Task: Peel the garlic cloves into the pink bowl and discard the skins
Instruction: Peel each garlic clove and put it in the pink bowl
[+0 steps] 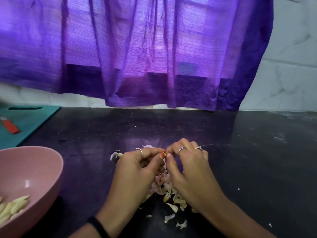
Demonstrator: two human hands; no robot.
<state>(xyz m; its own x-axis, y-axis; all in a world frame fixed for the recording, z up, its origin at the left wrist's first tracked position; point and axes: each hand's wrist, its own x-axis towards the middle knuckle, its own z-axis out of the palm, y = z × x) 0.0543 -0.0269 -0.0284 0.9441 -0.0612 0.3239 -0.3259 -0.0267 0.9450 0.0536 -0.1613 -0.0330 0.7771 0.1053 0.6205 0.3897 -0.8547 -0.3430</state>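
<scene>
My left hand (137,167) and my right hand (187,165) meet fingertip to fingertip over the black counter. Between them they pinch a small garlic clove (164,154), most of it hidden by the fingers. Under and below the hands lies a heap of papery garlic skins (164,188), with loose scraps further down. The pink bowl (34,169) stands at the lower left and holds several peeled cloves (12,208). A bit of unpeeled garlic (116,155) lies just left of my left hand.
A teal cutting board (30,121) lies at the far left with an orange-handled knife (10,127) on it. A purple curtain (137,48) hangs over the back of the black counter (240,152). White tiled wall stands at the right.
</scene>
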